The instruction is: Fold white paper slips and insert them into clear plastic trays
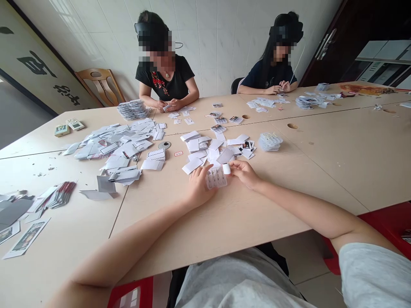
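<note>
My left hand (pixel 199 187) grips a small clear plastic case (pixel 216 178) by its left side; several slim metallic pieces sit in rows inside it, too small to name. At the case's upper right corner, my right hand (pixel 244 173) pinches a small white card (pixel 226 169) that looks curled between thumb and fingers. Just beyond both hands lies a loose heap of white cards (pixel 205 147), some with dark printed faces. To the right of that heap stands a stack of clear plastic cases (pixel 270 141).
A larger pile of white cards (pixel 118 141) spreads over the left of the table (pixel 308 179). A tape roll (pixel 165 145) lies between the piles. Two people (pixel 165 68) handle cards across the table, near a stack of packed cases (pixel 133 110). Red stools (pixel 388 222) flank me.
</note>
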### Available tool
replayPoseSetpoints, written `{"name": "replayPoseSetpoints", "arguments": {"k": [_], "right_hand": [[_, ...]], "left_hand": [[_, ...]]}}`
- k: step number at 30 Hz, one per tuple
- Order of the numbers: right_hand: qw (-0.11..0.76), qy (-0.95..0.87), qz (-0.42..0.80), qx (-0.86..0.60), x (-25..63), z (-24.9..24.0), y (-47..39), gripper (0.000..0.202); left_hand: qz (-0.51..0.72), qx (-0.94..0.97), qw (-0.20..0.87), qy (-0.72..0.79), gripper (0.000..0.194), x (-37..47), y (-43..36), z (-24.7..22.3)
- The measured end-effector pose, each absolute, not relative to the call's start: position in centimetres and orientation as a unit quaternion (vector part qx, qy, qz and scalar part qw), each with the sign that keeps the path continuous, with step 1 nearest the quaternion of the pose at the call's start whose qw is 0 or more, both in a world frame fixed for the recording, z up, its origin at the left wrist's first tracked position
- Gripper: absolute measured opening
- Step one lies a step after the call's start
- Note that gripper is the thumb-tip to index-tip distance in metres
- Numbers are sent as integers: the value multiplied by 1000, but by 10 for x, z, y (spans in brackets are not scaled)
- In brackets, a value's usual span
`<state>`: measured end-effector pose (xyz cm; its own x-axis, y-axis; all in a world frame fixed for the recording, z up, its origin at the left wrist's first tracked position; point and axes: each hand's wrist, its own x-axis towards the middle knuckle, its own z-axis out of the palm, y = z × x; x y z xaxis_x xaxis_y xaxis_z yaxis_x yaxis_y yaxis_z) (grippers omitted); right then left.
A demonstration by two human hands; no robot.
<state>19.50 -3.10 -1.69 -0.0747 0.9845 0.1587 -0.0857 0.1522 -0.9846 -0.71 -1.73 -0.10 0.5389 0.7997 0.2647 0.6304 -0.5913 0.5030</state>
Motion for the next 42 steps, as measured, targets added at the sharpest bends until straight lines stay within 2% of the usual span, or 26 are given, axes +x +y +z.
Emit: {"name": "replayPoseSetpoints", "arguments": {"k": [7, 10, 14, 22, 24, 28, 32, 35, 38, 42], "right_hand": [[513, -598, 435, -436, 191, -24, -31, 29], [514, -605, 408, -451, 190, -26, -32, 30], [509, -630, 374, -452, 188, -24, -35, 32], [519, -628, 354, -459, 186, -24, -35, 32], [522, -625, 352, -460, 186, -24, -35, 32], [522, -632, 339, -462, 187, -22, -35, 31], [516, -635, 335, -467, 188, -23, -35, 32], [513, -633, 340, -470, 187, -25, -35, 34], [514, -630, 333, -478, 187, -25, -34, 37], [515, -633, 328, -476, 186, -24, -35, 38]], "left_hand": [[251, 865, 170, 401, 73, -7, -21, -1], [304, 850, 151, 402, 76, -5, -22, -1], [375, 799, 139, 449, 51, 2, -24, 2], [366, 777, 192, 475, 12, 4, -24, 4], [377, 762, 222, 477, 8, 2, -24, 4], [403, 740, 264, 470, 8, 0, -23, 5], [391, 743, 237, 489, 7, -1, -23, 5], [386, 737, 224, 508, 14, -1, -22, 6], [381, 738, 226, 508, 14, -1, -23, 7], [398, 722, 262, 501, 20, 0, -23, 9]]}}
